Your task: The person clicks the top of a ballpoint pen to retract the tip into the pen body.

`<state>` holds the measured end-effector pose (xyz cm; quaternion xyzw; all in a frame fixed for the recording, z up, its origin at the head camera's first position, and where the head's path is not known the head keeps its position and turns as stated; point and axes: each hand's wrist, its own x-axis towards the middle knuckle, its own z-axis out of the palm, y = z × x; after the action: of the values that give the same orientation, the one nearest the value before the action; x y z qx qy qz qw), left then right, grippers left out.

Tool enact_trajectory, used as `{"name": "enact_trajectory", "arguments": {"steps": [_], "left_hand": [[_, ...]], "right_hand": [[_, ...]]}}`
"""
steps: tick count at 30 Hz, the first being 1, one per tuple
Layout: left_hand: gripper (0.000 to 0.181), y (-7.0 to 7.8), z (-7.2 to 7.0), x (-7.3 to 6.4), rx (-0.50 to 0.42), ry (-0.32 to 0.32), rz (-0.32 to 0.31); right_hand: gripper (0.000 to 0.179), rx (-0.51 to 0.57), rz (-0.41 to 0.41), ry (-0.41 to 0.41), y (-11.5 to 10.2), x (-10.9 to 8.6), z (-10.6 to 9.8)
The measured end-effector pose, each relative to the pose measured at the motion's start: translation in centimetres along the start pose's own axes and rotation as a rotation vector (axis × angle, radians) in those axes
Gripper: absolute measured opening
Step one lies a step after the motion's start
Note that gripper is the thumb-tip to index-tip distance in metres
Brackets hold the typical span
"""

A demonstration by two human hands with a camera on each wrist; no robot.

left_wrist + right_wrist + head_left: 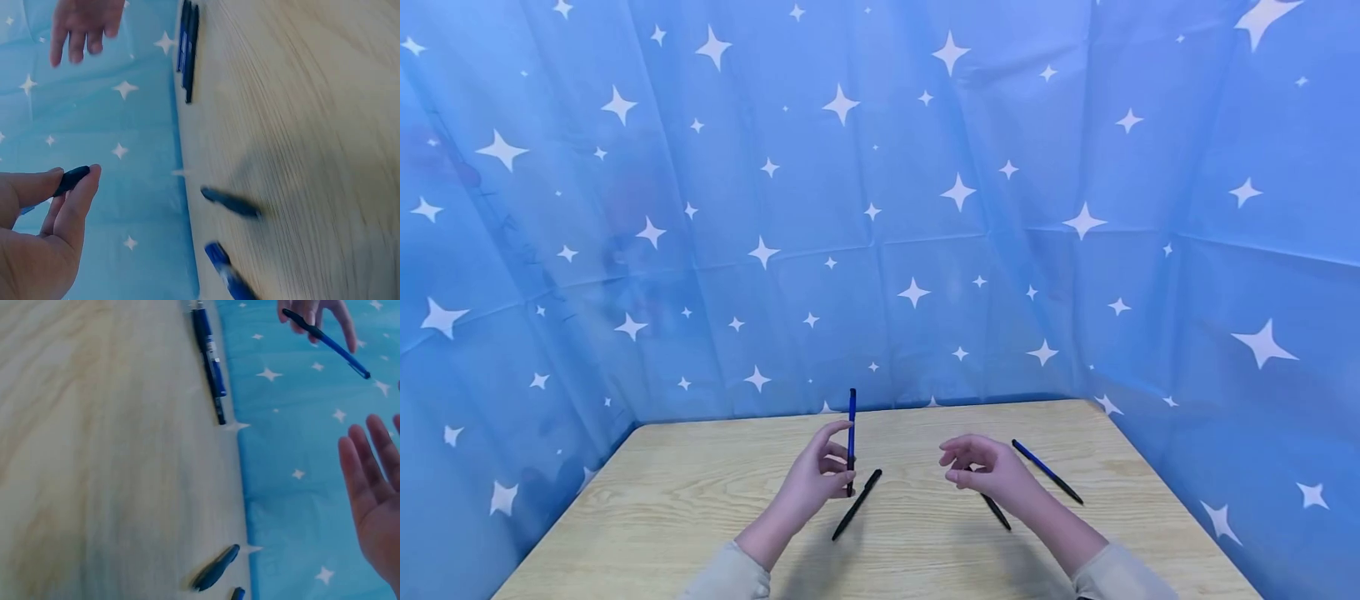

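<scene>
My left hand (808, 483) pinches a blue pen (852, 442) with a black grip and holds it up above the table, nearly upright in the head view. The pen's dark end (73, 179) shows between thumb and fingertips in the left wrist view. Below that hand lies a black pen (857, 505), tilted on the wood. My right hand (992, 471) hovers over the table with nothing in it, fingers loosely extended. Beneath it is another black pen (997, 512), partly hidden by the hand. A blue and black pen (1047, 471) lies just right of it.
The light wooden table (700, 500) has its far edge against a blue curtain (880, 208) printed with white stars. The curtain also hangs along the left and right sides. Pale sleeves (733, 571) cover both forearms near the front.
</scene>
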<state>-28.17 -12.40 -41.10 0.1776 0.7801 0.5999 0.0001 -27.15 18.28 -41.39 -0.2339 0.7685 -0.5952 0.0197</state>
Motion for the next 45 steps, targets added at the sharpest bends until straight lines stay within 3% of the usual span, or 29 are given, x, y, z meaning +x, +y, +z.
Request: {"name": "enact_trajectory", "arguments": {"steps": [8,13,23,36,41,45], "left_hand": [[0.064,-1.3,-2.1,-0.1,0.101,-0.01,-0.01],[0.064,-2.0,-3.4,0.1,0.217,0.003,0.018],[0.064,-4.4,-6.4,0.1,0.497,-0.01,-0.016],[0.063,-6.8,-9.4,-0.1,0.881,-0.11,-0.043],[0.058,-7.2,-10.3,-0.4,0.978,-0.138,-0.054],[0.057,-7.3,-10.7,-0.5,1.0,-0.162,-0.069]], "right_hand": [[0.036,-0.034,0.005,-0.175,1.1,-1.5,0.0],[0.037,-0.022,0.031,-0.257,1.6,-2.2,-0.1],[0.041,-0.112,0.038,-0.334,2.7,-3.3,-1.0],[0.041,-0.199,0.034,-0.414,3.0,-4.5,-1.2],[0.041,-0.21,0.045,-0.438,3.5,-4.6,-1.2],[0.041,-0.202,0.056,-0.445,3.7,-4.5,-1.3]]}}
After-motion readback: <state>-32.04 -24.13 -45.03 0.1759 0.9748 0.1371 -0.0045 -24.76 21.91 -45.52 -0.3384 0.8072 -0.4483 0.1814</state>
